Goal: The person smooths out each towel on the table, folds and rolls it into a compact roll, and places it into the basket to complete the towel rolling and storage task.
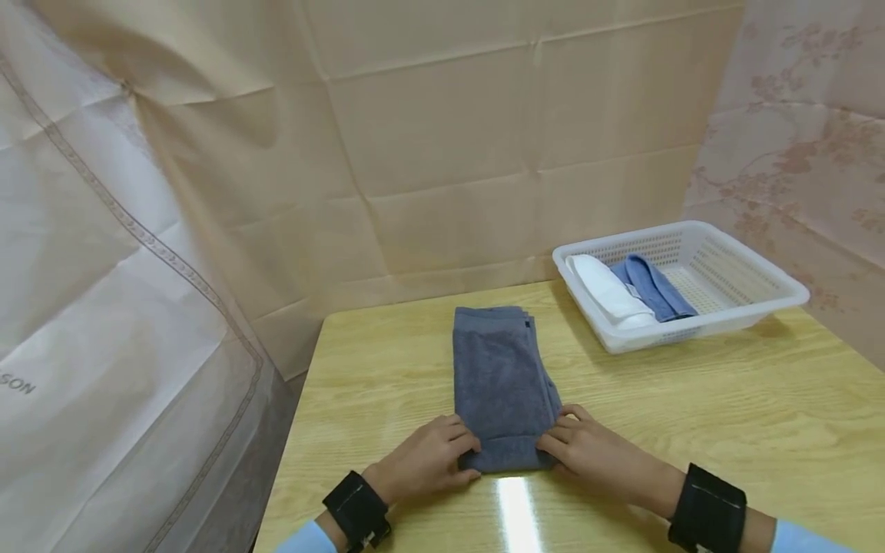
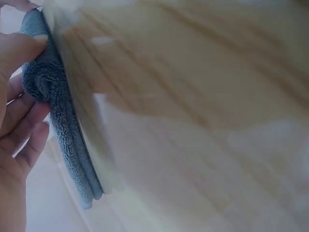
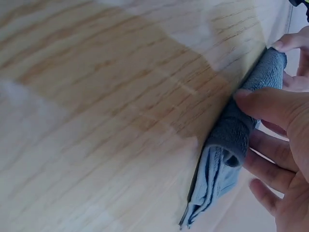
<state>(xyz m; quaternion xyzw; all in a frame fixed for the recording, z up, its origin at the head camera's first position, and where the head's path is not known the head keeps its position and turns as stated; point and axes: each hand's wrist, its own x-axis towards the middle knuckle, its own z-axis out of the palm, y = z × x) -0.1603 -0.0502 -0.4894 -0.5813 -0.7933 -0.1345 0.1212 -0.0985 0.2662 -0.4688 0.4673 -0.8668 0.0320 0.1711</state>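
Observation:
A folded grey-blue towel lies flat on the table, its near edge rolled over into a thick band. My left hand grips the left end of that roll; in the left wrist view the thumb presses the towel from one side and the fingers lie on the other. At the right end, my right hand pinches the roll between thumb and fingers. The right wrist view shows the towel end-on, with its layers and the curled edge beside the right fingers.
A white plastic basket stands at the back right of the wooden table. Inside it are a rolled white towel and a rolled blue towel. Beige cloth hangs behind, and a pale cover is at the left.

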